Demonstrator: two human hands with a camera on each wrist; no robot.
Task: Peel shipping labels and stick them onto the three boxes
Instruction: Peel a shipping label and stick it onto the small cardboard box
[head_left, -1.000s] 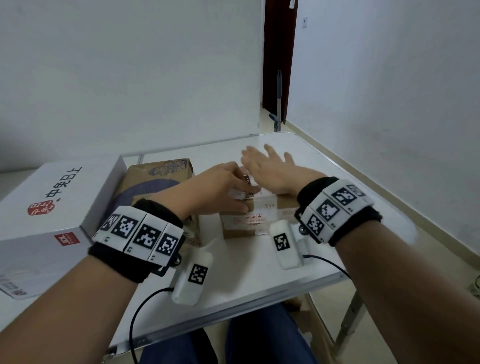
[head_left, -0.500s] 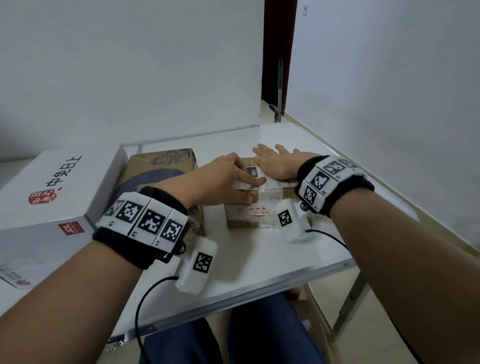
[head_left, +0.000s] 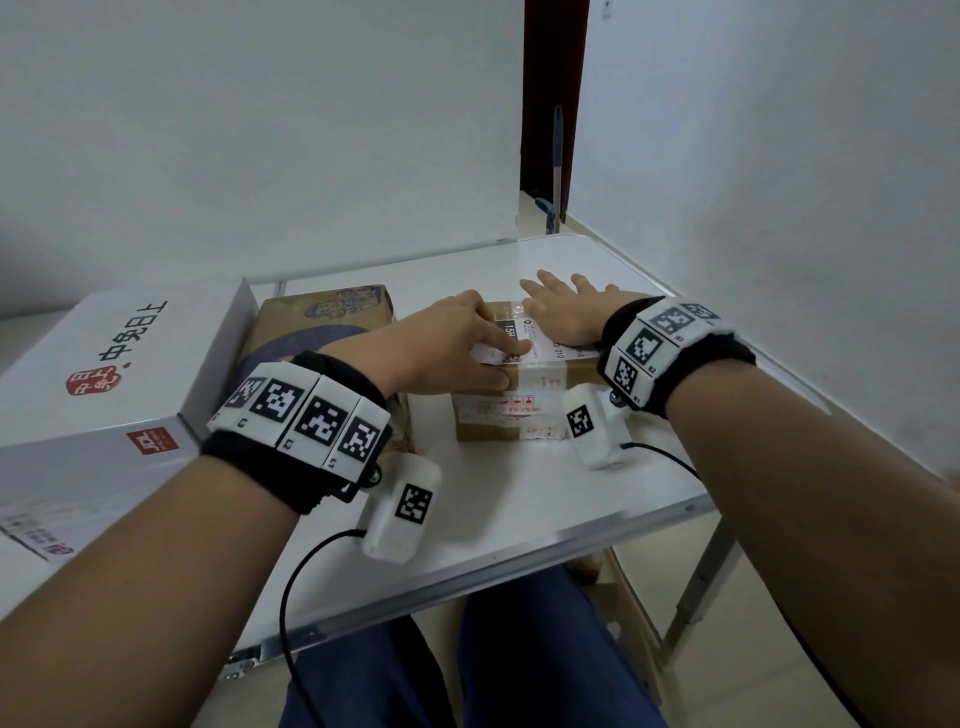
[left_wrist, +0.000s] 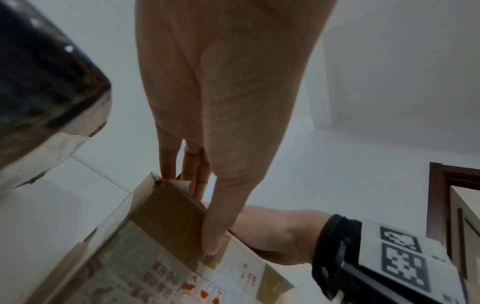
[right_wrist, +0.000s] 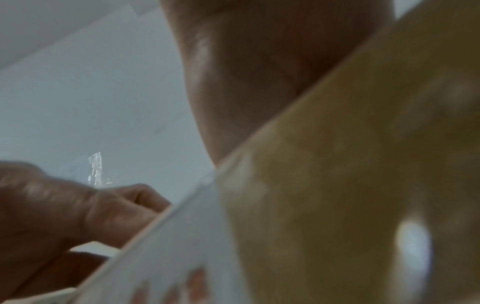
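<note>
Our left hand (head_left: 447, 348) and right hand (head_left: 566, 319), fingers straight, on the white shipping label (head_left: 539, 340) atop the brown cardboard box (head_left: 545, 382).

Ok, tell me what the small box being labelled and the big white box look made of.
Small box: plain brown cardboard, matte, with a printed tape band across its front. Big white box: likely coated paperboard, with smooth white faces, crisp edges and a red logo.

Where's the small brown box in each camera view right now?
Head: small brown box mid-table, under left hand and right hand.
Left wrist: bottom left, below the fingers.
Right wrist: fills the right side, blurred.
Shared landmark: red-symbol sticker on the box's near side.
</note>
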